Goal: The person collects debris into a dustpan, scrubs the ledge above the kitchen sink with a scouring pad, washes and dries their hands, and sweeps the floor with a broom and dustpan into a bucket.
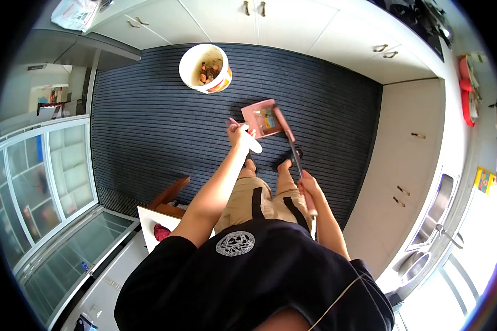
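A pink dustpan (pixel 259 119) with some small colourful bits in it is near the middle of the dark ribbed floor. My left hand (pixel 239 135) is closed round a pink handle at the dustpan's near left side; a white piece shows beside the fingers. Low by my right leg, my right hand (pixel 309 185) grips the pink end of a long-handled broom (pixel 296 154). The broom's pink head lies against the right edge of the dustpan. Beyond them stands a white bucket (pixel 188 77) with rubbish inside.
White cabinets (pixel 292 25) line the far side and the right side. A wooden chair leg (pixel 171 190) and a white surface (pixel 148 226) are at my left, near glass-panelled doors (pixel 38 187). My feet in dark slippers (pixel 284 160) are just below the dustpan.
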Tool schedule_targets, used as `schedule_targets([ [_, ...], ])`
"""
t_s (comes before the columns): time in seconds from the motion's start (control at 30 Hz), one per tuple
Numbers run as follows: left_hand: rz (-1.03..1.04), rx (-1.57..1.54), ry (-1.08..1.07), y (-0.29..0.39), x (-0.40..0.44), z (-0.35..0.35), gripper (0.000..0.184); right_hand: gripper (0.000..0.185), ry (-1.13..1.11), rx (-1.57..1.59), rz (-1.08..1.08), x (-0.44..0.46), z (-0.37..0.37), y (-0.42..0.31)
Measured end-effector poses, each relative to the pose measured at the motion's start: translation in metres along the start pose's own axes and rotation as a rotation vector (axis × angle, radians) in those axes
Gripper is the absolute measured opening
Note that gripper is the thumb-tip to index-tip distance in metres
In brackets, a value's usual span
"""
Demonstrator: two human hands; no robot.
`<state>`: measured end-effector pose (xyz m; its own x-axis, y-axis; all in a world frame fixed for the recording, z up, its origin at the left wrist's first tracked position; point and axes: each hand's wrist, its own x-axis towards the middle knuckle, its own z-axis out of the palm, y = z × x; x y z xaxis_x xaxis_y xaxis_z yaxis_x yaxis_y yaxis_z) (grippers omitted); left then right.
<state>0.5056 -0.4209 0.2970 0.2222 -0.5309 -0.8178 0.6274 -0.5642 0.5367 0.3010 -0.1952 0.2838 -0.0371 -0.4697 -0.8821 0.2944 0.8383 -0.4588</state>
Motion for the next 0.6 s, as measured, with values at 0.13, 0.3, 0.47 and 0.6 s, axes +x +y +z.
schedule_targets([
  [0.13, -0.048, 0.172, -0.04, 0.025, 0.04, -0.045, 0.04, 0.064, -0.07, 0.024, 0.144, -0.077, -0.009, -0.027],
  [0.3, 0.112, 0.312, -0.155, 0.116, 0.016, -0.12, 0.013, 0.066, 0.022, 0.122, 0.155, -0.114, -0.025, -0.025],
  [0.47, 0.205, 0.174, -0.268, 0.204, -0.105, -0.184, 0.008, 0.071, 0.139, 0.184, 0.115, -0.078, -0.075, -0.011],
  [0.6, 0.302, 0.17, -0.079, 0.216, -0.21, -0.213, 0.012, 0.029, 0.181, 0.126, 0.046, -0.053, -0.111, -0.031],
])
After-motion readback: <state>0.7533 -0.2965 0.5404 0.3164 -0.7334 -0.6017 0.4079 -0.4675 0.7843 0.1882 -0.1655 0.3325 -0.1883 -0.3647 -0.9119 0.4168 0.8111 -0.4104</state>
